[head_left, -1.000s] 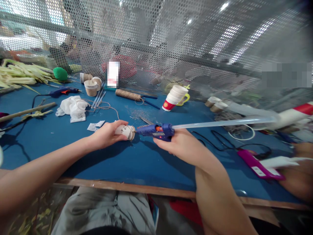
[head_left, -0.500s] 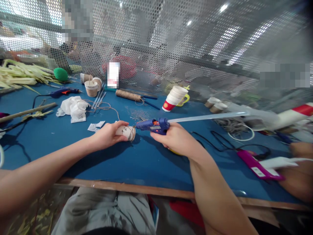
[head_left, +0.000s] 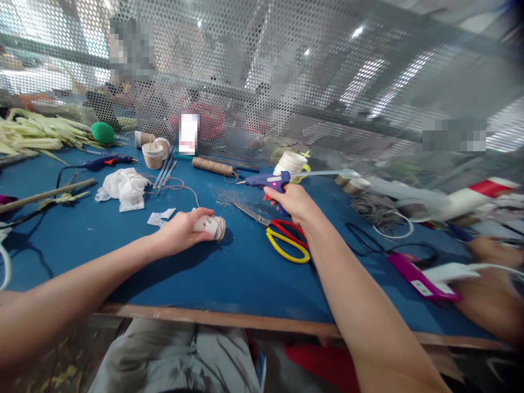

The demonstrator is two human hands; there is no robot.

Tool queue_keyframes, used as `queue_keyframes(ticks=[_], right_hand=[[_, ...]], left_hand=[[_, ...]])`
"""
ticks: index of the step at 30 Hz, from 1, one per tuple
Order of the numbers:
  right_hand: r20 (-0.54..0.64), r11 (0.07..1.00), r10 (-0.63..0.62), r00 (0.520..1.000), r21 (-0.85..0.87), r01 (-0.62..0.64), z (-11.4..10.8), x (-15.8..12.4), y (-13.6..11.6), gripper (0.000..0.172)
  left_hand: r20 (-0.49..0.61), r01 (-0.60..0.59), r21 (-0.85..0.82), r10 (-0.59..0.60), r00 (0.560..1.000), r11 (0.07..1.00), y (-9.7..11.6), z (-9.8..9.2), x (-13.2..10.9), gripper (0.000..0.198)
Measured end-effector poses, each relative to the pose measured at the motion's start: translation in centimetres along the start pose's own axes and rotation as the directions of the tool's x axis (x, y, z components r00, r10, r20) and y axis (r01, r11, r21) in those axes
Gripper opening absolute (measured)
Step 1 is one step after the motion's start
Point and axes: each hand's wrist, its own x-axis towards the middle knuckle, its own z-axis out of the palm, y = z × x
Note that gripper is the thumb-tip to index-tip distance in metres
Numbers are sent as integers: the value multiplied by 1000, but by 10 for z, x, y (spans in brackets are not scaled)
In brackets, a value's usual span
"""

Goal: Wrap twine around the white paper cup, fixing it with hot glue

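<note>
My left hand (head_left: 184, 232) is closed round a small white paper cup (head_left: 209, 225) with dark writing, tipped on its side just above the table. Twine (head_left: 190, 188) runs from the cup back across the tabletop, and some is wound near its rim. In my right hand (head_left: 297, 202) is a blue glue gun (head_left: 266, 181) with a small red light and a long clear glue stick out of its back. Its nozzle points left, apart from the cup. Scissors (head_left: 286, 240) with red and yellow handles lie below my right hand.
A spool of twine (head_left: 213, 166), stacked paper cups (head_left: 290, 164), twine-wrapped cups (head_left: 153, 155) and a white plastic bag (head_left: 123, 188) lie farther back. Another glue gun (head_left: 108, 160) is at left. At right are a purple power strip (head_left: 423, 277) and another person's arm (head_left: 491, 295).
My right hand has drawn the glue gun away from the cup, back and slightly right, uncovering the scissors. My left hand still grips the cup in nearly the same place.
</note>
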Motion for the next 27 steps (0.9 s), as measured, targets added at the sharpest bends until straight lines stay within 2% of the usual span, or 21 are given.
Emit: queue_keyframes(ticks=[3, 7, 10, 14, 17, 19, 21, 22, 23, 24, 26, 27], right_hand=[[6, 998, 53, 999, -44, -53, 12, 24, 12, 27], [-24, 986, 89, 996, -139, -92, 28, 42, 27, 24], [-44, 960, 86, 995, -262, -94, 35, 51, 33, 29], [-81, 896, 74, 994, -432, -102, 37, 54, 32, 29], [-86, 871, 12, 996, -489, -53, 38, 40, 19, 24], [-5, 876, -70, 998, -478, 59, 38, 23, 4, 26], [164, 888, -132, 978, -418, 190, 39, 2, -12, 28], [285, 897, -169, 944, -354, 267, 40, -8, -19, 28], [463, 907, -230, 856, -218, 361, 41, -18, -26, 29], [537, 911, -264, 801, -133, 389, 42, -26, -31, 29], [575, 907, -307, 759, -64, 415, 46, -38, -38, 24], [566, 907, -315, 762, -56, 417, 48, -42, -40, 19]], left_hand=[[-14, 6, 15, -6, 1000, 1000, 1, 0, 0, 52], [-7, 5, 25, -5, 1000, 1000, 2, -1, -1, 52], [3, -3, 35, 3, 1000, 999, 3, -1, -1, 52], [10, -15, 66, 15, 1000, 998, 4, 0, -2, 54], [11, -40, 88, 39, 999, 995, 3, 3, -3, 55], [5, -57, 85, 57, 998, 995, 2, 4, -3, 56], [-8, -66, 75, 67, 998, 995, 1, 6, -3, 60], [-18, -65, 70, 66, 998, 995, 1, 7, -3, 61], [-27, -63, 65, 65, 998, 996, 1, 7, -4, 63], [-36, -60, 62, 63, 997, 996, 0, 8, -4, 64], [-44, -65, 56, 68, 997, 996, 0, 8, -4, 66], [-41, -73, 54, 76, 996, 996, 0, 9, -4, 66]])
